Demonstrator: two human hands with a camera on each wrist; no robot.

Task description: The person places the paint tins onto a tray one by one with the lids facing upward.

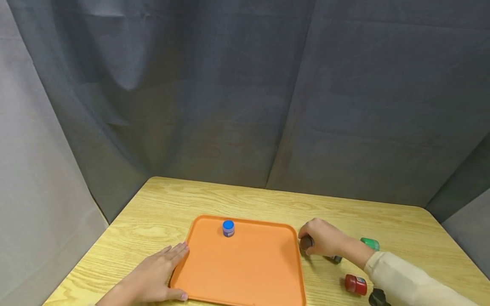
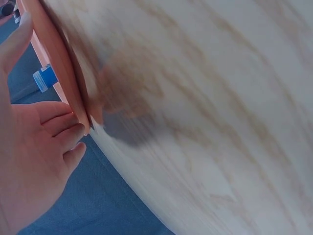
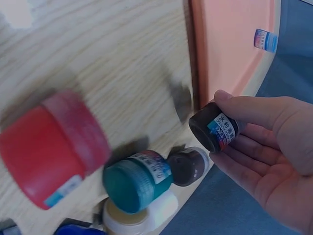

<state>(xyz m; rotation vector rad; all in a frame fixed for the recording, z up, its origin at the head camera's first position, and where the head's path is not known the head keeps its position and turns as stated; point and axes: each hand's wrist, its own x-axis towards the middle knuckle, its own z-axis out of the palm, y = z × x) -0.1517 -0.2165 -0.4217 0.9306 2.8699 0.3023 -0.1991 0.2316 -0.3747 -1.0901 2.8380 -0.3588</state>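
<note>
Between thumb and fingers, my right hand [image 1: 325,238] pinches a small dark brown paint jar [image 3: 215,127] with a printed label, tilted. The jar is above the table beside the right rim of an orange tray [image 1: 241,267]. My left hand [image 1: 155,272] lies along the tray's left edge with its fingers extended, fingertips touching the rim. A blue-lidded paint jar [image 1: 228,228] stands upright inside the tray near its back rim.
Right of the tray lie a red jar [image 1: 355,284], a green jar [image 1: 370,244] and another dark jar [image 3: 188,166]. A yellowish jar [image 3: 127,218] and something blue [image 3: 80,230] show partly in the right wrist view. Dark curtains [image 1: 229,93] hang behind the wooden table [image 1: 164,212].
</note>
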